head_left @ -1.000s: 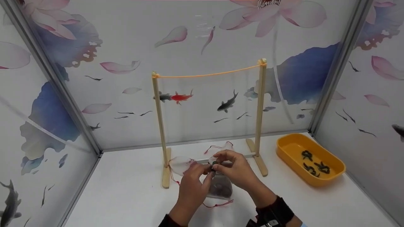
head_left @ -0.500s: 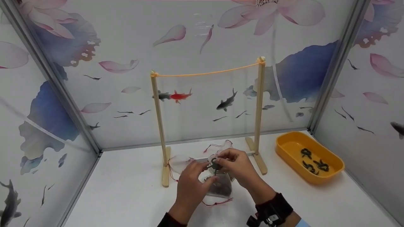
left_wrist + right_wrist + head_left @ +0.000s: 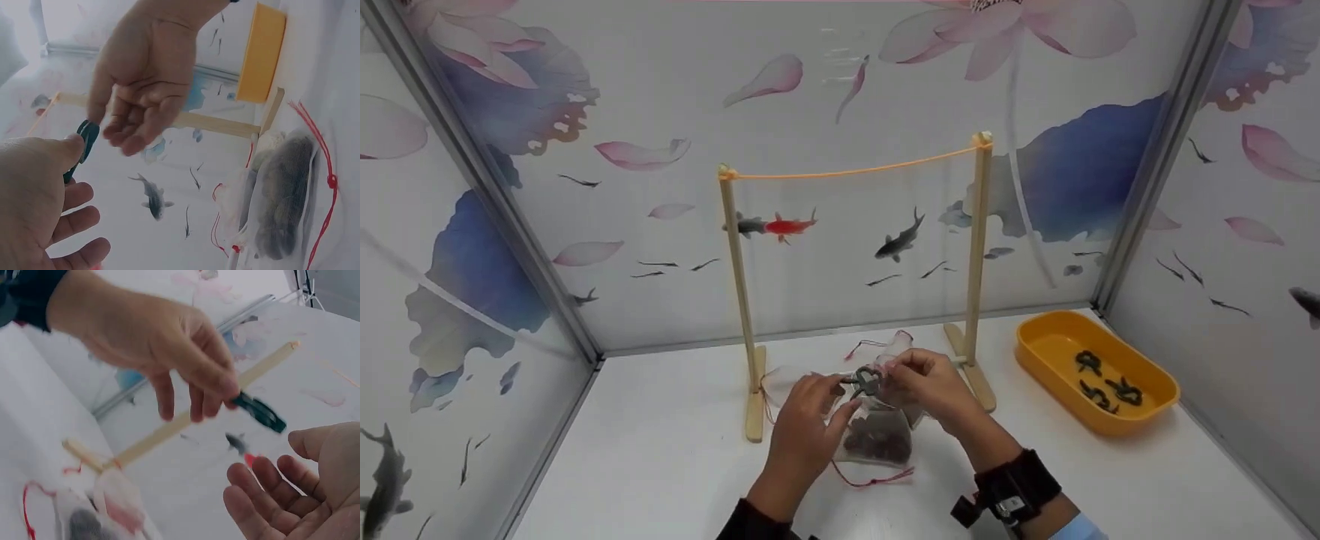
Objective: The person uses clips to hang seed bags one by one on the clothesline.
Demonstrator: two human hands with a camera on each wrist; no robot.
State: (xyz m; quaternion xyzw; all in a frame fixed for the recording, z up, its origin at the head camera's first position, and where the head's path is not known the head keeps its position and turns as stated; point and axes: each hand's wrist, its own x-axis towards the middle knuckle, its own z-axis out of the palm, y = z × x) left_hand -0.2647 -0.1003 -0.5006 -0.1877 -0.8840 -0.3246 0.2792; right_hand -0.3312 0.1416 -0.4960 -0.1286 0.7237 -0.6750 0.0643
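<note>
The left hand [image 3: 808, 420] pinches a small dark clip [image 3: 864, 380] between thumb and forefinger, above a mesh pouch [image 3: 877, 439] lying on the counter [image 3: 660, 465]. The right hand [image 3: 930, 386], at the clip's 3 o'clock, has relaxed fingers holding nothing. A yellow tray [image 3: 1095, 375] sits toward 3 o'clock, well apart.

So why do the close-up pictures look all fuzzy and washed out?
Head view: sharp and evenly lit, with only soft shadows under the yellow plastic tray. Left wrist view: hazy and pale, the left hand too close to focus, the clear mesh bag of dark pieces soft. Right wrist view: the left hand and the dark green clip are smeared, probably by motion.
</note>
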